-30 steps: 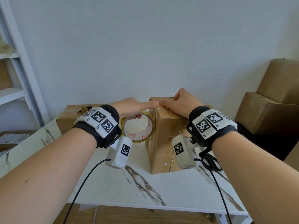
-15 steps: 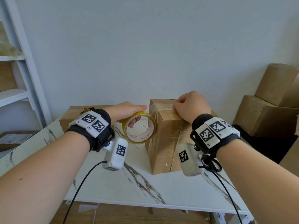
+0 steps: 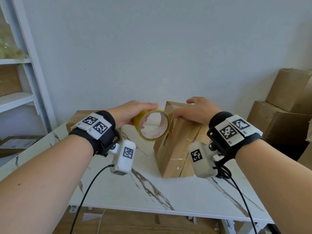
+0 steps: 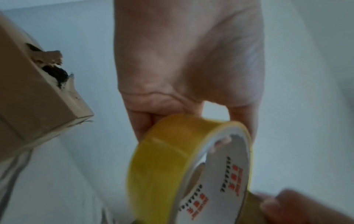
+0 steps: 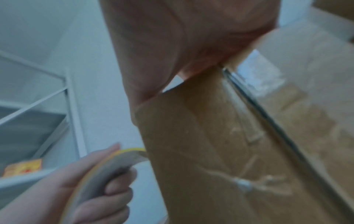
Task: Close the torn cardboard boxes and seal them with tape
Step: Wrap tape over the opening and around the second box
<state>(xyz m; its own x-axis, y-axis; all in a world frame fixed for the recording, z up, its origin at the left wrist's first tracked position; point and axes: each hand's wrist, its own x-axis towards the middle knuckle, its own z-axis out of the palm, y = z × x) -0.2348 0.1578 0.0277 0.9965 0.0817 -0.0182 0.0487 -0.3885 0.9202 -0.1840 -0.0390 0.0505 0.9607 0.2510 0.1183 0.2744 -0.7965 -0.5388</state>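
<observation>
Bare forearms, black wrist straps [image 3: 108, 134] with white fiducial-marker tags, white camera modules [image 3: 124, 157] beneath straps, trailing black cables [image 3: 87, 191].

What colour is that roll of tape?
Yellow tape roll with a white core; clearest in the left wrist view.

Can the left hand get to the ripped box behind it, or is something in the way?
Probably yes, but not freely: the left hand already grips the tape roll. The ripped box sits close behind that wrist on the table with nothing between, so the roll would have to go down first.

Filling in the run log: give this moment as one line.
left hand: grips tape roll | right hand: presses upright cardboard box top | torn box: untouched
</observation>
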